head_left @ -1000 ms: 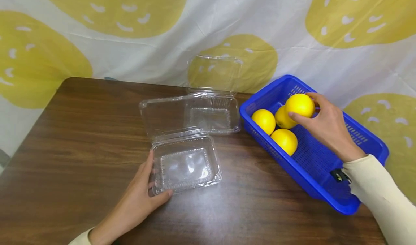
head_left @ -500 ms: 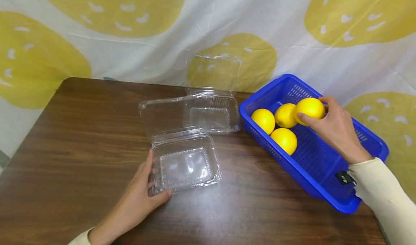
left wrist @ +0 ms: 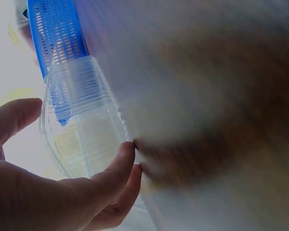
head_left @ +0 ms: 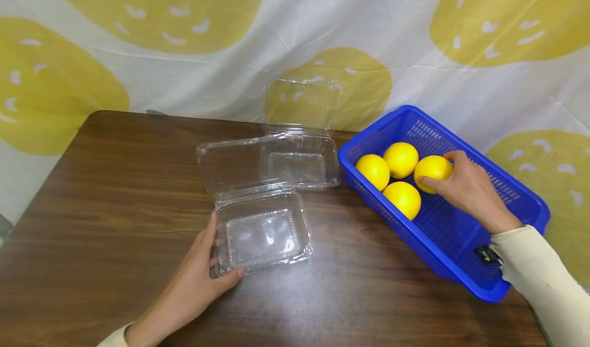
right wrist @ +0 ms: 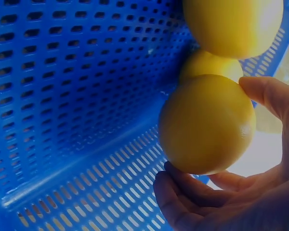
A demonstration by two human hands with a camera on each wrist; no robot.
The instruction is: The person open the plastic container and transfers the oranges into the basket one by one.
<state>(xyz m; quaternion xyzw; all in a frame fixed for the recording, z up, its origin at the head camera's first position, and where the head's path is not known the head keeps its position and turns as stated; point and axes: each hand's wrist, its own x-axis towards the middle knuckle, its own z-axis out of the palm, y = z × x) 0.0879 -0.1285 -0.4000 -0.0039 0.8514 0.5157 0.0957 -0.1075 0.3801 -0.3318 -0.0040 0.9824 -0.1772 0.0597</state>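
Observation:
My right hand (head_left: 475, 191) grips a round yellow orange (head_left: 432, 174) low inside the blue plastic basket (head_left: 442, 260). Thumb and fingers lie on opposite sides of the fruit, as the right wrist view shows. Several more oranges (head_left: 402, 200) rest together at the basket's far left end. On the table, a clear plastic clamshell container (head_left: 264, 237) stands with its lid raised and nothing in its tray. My left hand (head_left: 195, 273) holds its near left corner, thumb at the front edge and fingers along the left side.
A second clear clamshell (head_left: 299, 168) stands behind the first, its lid upright against the patterned curtain (head_left: 221, 86). The raised lid of the front one overlaps it in the head view. Both rest on a brown wooden table (head_left: 115, 193), left of the basket.
My right hand has moved the orange slightly to the right and lowered it to beside the other oranges in the basket. The left hand and both containers have stayed in place.

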